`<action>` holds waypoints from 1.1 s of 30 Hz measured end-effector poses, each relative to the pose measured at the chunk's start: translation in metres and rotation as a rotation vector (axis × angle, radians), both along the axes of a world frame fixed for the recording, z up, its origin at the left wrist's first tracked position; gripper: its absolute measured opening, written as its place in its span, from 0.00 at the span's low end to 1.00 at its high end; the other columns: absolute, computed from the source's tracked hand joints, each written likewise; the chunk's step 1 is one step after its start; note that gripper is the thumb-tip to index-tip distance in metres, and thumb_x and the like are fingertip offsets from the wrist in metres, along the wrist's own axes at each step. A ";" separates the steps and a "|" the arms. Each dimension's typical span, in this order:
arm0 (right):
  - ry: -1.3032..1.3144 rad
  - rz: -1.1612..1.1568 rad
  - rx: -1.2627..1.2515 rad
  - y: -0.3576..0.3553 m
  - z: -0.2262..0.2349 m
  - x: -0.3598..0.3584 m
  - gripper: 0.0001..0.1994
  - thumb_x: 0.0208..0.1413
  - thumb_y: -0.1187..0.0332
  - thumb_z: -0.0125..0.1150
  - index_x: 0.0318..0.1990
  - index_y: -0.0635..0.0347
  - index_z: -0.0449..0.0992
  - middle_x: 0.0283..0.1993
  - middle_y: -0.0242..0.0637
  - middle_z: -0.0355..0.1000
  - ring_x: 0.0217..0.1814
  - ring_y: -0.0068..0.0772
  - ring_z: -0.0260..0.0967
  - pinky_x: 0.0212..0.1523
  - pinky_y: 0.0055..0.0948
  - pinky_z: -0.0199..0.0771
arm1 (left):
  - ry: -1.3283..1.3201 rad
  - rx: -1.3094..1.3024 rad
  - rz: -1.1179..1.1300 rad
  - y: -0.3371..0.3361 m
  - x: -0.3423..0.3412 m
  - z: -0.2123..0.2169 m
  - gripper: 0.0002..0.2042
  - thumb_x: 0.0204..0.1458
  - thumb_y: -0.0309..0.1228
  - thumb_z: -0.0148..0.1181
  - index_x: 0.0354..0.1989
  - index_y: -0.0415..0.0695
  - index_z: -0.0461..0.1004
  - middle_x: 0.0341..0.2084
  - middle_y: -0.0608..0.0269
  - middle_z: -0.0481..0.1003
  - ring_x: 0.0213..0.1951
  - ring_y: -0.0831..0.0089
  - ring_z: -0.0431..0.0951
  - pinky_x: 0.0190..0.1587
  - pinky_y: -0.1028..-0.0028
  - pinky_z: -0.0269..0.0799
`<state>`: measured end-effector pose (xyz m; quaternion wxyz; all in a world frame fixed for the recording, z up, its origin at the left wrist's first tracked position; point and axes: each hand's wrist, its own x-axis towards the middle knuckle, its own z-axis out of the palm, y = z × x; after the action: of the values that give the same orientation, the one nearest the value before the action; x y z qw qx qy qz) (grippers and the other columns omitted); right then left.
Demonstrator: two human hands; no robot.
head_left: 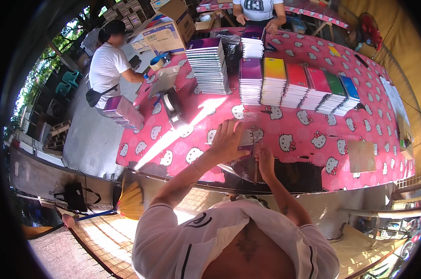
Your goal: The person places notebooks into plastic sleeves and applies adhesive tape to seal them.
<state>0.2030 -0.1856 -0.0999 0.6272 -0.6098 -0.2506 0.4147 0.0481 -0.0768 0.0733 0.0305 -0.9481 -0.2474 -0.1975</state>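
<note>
My left hand [226, 142] lies with its fingers stretched out over a small item in shiny clear plastic [253, 136] near the table's front edge. A purple strip shows beside its palm; what the plastic covers is mostly hidden. Just to the right, my right hand [266, 163] is closed, its fingers pressed together around something thin. I cannot make out what that is. Beyond both hands stand stacks of spiral notebooks: a purple stack [251, 69], a yellow stack [274, 69], a red stack [296, 76], a green stack [334, 84] and a blue stack [349, 87].
A black tape dispenser [174, 110] sits left of my hands, near a tall notebook stack [206, 67]. Another stack [123, 111] stands at the left edge. Two people work around the pink patterned table [289, 128]. A cardboard box [166, 37] is farther back.
</note>
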 end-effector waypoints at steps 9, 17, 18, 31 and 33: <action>0.486 0.448 0.320 -0.004 0.044 -0.001 0.15 0.59 0.64 0.66 0.51 0.60 0.75 0.46 0.39 0.76 0.50 0.36 0.76 0.51 0.37 0.77 | -0.743 -0.854 0.023 -0.010 -0.024 -0.062 0.34 0.41 0.39 0.79 0.49 0.39 0.63 0.48 0.53 0.72 0.47 0.61 0.76 0.54 0.58 0.72; -0.571 0.428 0.260 0.023 0.078 0.026 0.28 0.55 0.63 0.70 0.61 0.59 0.67 0.61 0.42 0.67 0.68 0.44 0.62 0.63 0.43 0.67 | -0.520 -0.862 0.005 -0.023 -0.033 -0.065 0.47 0.48 0.38 0.74 0.71 0.33 0.50 0.65 0.40 0.61 0.69 0.51 0.59 0.67 0.58 0.60; -0.388 0.428 0.307 0.024 0.083 0.024 0.28 0.55 0.63 0.70 0.61 0.58 0.68 0.61 0.44 0.68 0.67 0.45 0.63 0.63 0.42 0.67 | -0.595 -0.789 0.034 -0.024 -0.024 -0.055 0.33 0.55 0.36 0.68 0.67 0.36 0.62 0.62 0.44 0.66 0.63 0.55 0.69 0.61 0.62 0.67; -1.516 0.236 0.317 0.011 0.180 -0.022 0.15 0.48 0.61 0.70 0.43 0.53 0.81 0.37 0.36 0.76 0.40 0.40 0.77 0.53 0.40 0.68 | -1.174 -1.166 0.904 0.176 -0.161 -0.094 0.15 0.50 0.35 0.71 0.44 0.42 0.78 0.29 0.66 0.77 0.31 0.75 0.73 0.32 0.71 0.70; -1.469 0.338 0.325 0.014 0.184 -0.035 0.14 0.48 0.61 0.70 0.42 0.53 0.81 0.36 0.33 0.77 0.38 0.38 0.77 0.52 0.39 0.67 | -1.259 -0.982 0.781 0.185 -0.201 -0.118 0.13 0.51 0.33 0.70 0.42 0.41 0.79 0.30 0.66 0.78 0.31 0.77 0.73 0.32 0.74 0.69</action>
<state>0.1675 -0.1717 0.0838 0.3097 -0.5823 -0.7501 -0.0482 -0.1533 0.1086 -0.0443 -0.4561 -0.4177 -0.5807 -0.5294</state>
